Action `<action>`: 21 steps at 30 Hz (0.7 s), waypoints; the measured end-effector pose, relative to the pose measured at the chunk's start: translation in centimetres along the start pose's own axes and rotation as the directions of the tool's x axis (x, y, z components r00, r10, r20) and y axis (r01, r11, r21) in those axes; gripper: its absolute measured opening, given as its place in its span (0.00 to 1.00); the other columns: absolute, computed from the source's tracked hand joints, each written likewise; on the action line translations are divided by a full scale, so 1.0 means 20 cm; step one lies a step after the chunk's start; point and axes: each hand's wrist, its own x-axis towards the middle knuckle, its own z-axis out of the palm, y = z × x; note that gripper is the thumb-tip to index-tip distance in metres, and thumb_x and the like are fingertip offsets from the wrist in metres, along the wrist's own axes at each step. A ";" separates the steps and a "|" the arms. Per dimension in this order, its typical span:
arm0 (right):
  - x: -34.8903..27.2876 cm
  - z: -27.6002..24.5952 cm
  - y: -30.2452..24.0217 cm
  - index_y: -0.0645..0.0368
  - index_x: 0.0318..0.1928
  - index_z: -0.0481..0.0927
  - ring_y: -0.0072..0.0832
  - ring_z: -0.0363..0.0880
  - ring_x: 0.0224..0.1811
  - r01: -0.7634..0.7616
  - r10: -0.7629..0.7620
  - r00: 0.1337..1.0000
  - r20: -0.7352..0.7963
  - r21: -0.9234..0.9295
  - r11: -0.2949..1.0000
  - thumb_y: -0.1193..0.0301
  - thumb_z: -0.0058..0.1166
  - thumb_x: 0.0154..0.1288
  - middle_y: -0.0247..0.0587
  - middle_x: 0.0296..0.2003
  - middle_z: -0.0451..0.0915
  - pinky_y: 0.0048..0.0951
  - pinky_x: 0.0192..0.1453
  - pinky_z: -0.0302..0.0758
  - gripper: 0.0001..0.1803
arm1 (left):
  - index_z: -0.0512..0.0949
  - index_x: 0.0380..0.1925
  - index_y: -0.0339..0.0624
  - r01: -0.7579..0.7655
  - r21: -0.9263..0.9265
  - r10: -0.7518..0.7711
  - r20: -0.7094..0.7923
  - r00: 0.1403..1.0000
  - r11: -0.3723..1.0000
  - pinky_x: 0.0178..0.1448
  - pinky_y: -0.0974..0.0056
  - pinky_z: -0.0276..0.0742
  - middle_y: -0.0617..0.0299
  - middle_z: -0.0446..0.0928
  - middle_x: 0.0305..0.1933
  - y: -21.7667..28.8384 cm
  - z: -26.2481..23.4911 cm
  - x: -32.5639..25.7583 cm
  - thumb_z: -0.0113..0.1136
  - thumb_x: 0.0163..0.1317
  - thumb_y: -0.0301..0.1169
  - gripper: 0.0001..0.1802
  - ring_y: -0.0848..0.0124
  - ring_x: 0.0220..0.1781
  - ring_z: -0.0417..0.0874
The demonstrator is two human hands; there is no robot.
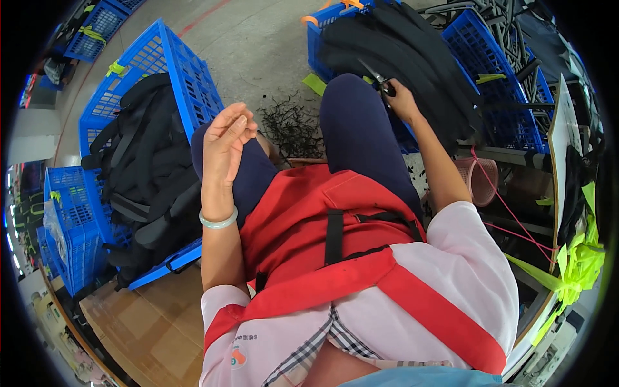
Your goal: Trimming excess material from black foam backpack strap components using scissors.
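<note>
My right hand (403,102) grips a pair of scissors (372,70) with dark handles. The blades point up and to the left, over the edge of a heap of long black fabric pieces (393,48) in a blue crate. Above my left thigh, my left hand (225,142) is raised with its fingers loosely bent and slightly apart. Nothing shows in it. Beside that hand, to the left, black padded straps (151,148) fill a tilted blue crate (187,74).
Black scraps (290,126) litter the floor between my legs and the left crate. At the right are another blue crate (474,48) with dark strips, a pink mesh basket (478,180) and yellow-green ties (574,274). Cardboard (151,322) lies at lower left.
</note>
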 end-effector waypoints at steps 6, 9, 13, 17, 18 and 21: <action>0.17 -0.10 0.17 0.63 0.44 0.76 0.50 0.81 0.43 -0.138 0.111 0.967 -0.230 -0.104 0.985 0.68 0.60 0.57 0.56 0.36 0.81 0.40 0.46 0.75 0.16 | 0.77 0.50 0.35 -0.005 0.030 0.005 0.000 1.000 1.000 0.44 0.69 0.78 0.57 0.80 0.43 -0.01 0.04 0.03 0.59 0.63 0.23 0.14 0.70 0.40 0.82; 0.17 -0.02 0.13 0.63 0.50 0.77 0.48 0.80 0.48 -0.109 0.087 0.989 -0.116 -0.198 0.974 0.66 0.61 0.57 0.56 0.44 0.81 0.39 0.50 0.75 0.22 | 0.76 0.50 0.34 0.003 0.017 -0.003 -0.043 0.999 1.000 0.44 0.67 0.79 0.57 0.80 0.43 0.01 -0.04 -0.04 0.60 0.62 0.24 0.15 0.70 0.42 0.83; 0.05 0.00 0.05 0.66 0.47 0.79 0.29 0.80 0.40 -0.028 0.030 0.999 0.015 -0.104 0.994 0.64 0.62 0.61 0.46 0.39 0.83 0.29 0.47 0.74 0.20 | 0.77 0.48 0.34 -0.058 -0.039 0.057 -0.018 0.998 0.998 0.43 0.68 0.80 0.56 0.81 0.42 0.16 -0.19 -0.17 0.62 0.61 0.25 0.15 0.69 0.39 0.83; 0.04 -0.16 0.21 0.68 0.41 0.78 0.24 0.73 0.30 -0.041 0.035 0.999 -0.035 -0.194 0.980 0.63 0.62 0.61 0.41 0.27 0.78 0.29 0.36 0.71 0.19 | 0.79 0.46 0.34 -0.112 0.245 0.174 -0.248 0.953 0.963 0.42 0.69 0.80 0.56 0.82 0.40 0.36 -0.57 -0.28 0.61 0.61 0.25 0.13 0.70 0.36 0.84; 0.04 -0.16 0.20 0.67 0.42 0.78 0.22 0.75 0.31 -0.036 0.030 0.998 -0.062 -0.099 0.994 0.65 0.61 0.63 0.38 0.29 0.79 0.27 0.36 0.72 0.16 | 0.80 0.46 0.34 -0.082 0.320 0.190 -0.323 0.927 0.944 0.41 0.70 0.81 0.56 0.82 0.40 0.39 -0.72 -0.31 0.61 0.62 0.25 0.13 0.71 0.36 0.84; 0.06 -0.17 0.11 0.64 0.43 0.79 0.15 0.70 0.26 -0.132 0.128 0.991 0.037 0.346 0.929 0.68 0.60 0.65 0.29 0.27 0.76 0.19 0.30 0.66 0.12 | 0.81 0.46 0.36 0.199 0.477 0.146 -0.592 0.793 0.856 0.41 0.70 0.80 0.58 0.83 0.39 0.39 -1.18 -0.38 0.61 0.61 0.24 0.13 0.72 0.36 0.84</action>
